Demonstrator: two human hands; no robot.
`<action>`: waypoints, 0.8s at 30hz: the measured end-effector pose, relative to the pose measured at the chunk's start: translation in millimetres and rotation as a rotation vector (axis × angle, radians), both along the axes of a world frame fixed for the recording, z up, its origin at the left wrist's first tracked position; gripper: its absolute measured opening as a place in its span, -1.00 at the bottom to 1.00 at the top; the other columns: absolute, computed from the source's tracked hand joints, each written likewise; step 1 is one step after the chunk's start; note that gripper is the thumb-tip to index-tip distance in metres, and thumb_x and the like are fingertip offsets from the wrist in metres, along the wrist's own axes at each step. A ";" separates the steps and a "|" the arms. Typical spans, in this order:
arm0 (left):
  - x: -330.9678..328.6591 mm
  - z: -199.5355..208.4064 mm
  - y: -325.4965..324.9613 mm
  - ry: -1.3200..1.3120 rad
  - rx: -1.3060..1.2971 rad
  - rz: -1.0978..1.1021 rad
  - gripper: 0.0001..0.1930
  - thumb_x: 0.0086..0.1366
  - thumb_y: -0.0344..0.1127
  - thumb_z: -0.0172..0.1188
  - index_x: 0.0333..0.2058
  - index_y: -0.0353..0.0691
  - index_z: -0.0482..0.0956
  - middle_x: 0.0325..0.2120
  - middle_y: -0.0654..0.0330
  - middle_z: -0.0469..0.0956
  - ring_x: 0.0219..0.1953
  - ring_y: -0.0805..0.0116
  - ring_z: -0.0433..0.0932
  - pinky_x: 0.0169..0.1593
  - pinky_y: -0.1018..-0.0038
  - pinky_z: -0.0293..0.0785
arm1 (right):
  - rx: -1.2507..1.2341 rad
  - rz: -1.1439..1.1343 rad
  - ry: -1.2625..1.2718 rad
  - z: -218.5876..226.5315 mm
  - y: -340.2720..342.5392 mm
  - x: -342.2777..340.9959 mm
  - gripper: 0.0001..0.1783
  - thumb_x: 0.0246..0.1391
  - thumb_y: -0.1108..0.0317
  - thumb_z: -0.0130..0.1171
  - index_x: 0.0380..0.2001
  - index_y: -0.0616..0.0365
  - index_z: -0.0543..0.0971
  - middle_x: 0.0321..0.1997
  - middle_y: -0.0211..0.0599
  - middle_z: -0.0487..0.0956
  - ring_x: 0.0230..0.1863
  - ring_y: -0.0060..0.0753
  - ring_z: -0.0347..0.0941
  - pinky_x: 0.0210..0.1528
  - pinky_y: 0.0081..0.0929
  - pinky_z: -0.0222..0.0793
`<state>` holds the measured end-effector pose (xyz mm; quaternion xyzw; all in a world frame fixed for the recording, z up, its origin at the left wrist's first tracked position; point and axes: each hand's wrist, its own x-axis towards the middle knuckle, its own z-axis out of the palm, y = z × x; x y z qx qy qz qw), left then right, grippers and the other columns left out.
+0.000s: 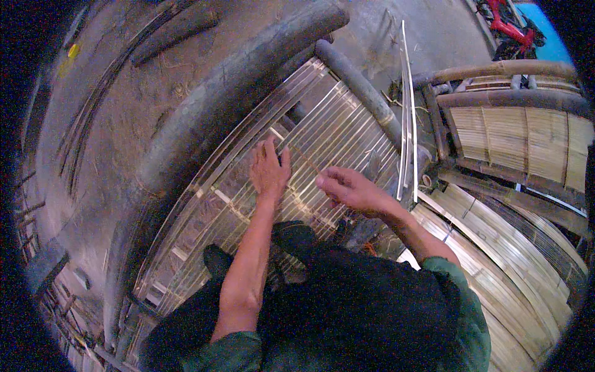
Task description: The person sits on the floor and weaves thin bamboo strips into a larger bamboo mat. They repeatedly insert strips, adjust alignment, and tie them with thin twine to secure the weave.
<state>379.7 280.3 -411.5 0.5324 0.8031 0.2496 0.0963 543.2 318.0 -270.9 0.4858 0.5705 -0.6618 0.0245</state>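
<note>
The grey-brown floor (pixel 372 56) spreads over the far and left parts of the scene. Far left on it lie a short dark pole (pixel 176 38), a curving bundle of long thin strips (pixel 99 102) and a small yellow scrap (pixel 73 51). Nearer, a frame of thick dark poles (pixel 359 91) carries long narrow slats (pixel 365 133), running from near left to far right.

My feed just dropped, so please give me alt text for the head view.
A person's left hand lies spread over a frame of thin pale slats, the right hand curled above it, its grip unclear. Thick dark poles flank the frame; slatted panels show at right.
</note>
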 end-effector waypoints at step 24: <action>69.7 48.1 4.1 -0.392 0.420 -0.802 -0.87 -0.01 -0.30 0.09 -0.45 -0.03 0.60 -0.56 0.18 0.55 -0.48 0.17 0.53 -0.38 0.26 0.39 | 1.053 0.315 -0.909 106.0 17.5 123.4 -0.60 0.09 -0.01 0.04 -0.36 0.15 0.53 -0.41 -0.09 0.56 -0.36 0.00 0.51 -0.31 -0.19 0.42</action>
